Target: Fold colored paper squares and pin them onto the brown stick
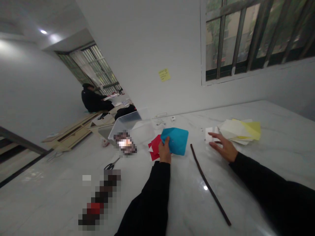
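My left hand (pixel 165 151) grips a blue sheet of paper (pixel 177 140), thumb on top, holding it over the table. Red papers (pixel 155 147) lie just behind and left of that hand. To the right, my right hand (pixel 224 147) has its fingers apart, beside a small white object (pixel 209 133) whose kind I cannot make out; whether the fingertips touch it is unclear. Beyond this hand is a loose pile of white and yellow papers (pixel 237 129). Between my forearms a thin dark brown stick (pixel 209 183) lies on the table.
On the left of the marble-patterned table (pixel 61 193) are scissors (pixel 110 165), a clear plastic bin (pixel 128 123) and blurred-out items. A white plug (pixel 173 118) and a cable sit near the wall, which bears a yellow sticky note (pixel 164 75). Another person (pixel 94 100) sits far left.
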`<state>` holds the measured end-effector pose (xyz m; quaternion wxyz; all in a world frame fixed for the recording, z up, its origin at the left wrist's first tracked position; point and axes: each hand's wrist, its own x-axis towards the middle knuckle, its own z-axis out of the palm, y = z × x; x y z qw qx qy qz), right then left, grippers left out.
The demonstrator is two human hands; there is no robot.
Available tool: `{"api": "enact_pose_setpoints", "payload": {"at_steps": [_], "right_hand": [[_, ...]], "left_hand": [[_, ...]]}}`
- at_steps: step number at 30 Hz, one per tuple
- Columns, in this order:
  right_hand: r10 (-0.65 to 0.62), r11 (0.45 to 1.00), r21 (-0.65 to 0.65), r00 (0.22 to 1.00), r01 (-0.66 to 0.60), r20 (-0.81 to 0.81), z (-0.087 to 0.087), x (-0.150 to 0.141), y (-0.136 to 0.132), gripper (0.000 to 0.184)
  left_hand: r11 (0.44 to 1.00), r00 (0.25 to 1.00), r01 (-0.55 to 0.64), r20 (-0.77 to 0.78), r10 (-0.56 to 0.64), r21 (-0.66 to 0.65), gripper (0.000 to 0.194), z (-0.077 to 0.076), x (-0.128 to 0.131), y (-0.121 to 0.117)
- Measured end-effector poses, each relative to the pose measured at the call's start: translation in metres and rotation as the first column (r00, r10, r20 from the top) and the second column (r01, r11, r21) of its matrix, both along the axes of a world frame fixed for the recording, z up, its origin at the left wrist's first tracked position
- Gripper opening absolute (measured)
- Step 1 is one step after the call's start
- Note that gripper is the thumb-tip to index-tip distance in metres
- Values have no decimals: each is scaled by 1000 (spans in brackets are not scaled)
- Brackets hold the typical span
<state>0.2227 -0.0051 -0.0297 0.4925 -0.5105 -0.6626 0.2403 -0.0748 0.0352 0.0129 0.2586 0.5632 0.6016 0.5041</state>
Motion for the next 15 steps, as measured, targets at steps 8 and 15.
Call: {"api": "enact_pose_setpoints", "payload": {"at_steps": [8, 15], "right_hand": [[90, 926, -325, 948, -193, -305, -2, -51, -29, 42], [-198, 879, -467, 822, -92, -534, -14, -37, -13, 45]], "left_hand": [[888, 712, 441, 652, -261, -128, 58, -29, 72, -36], [757, 468, 647, 832, -299, -92, 63, -11, 61, -34]]}}
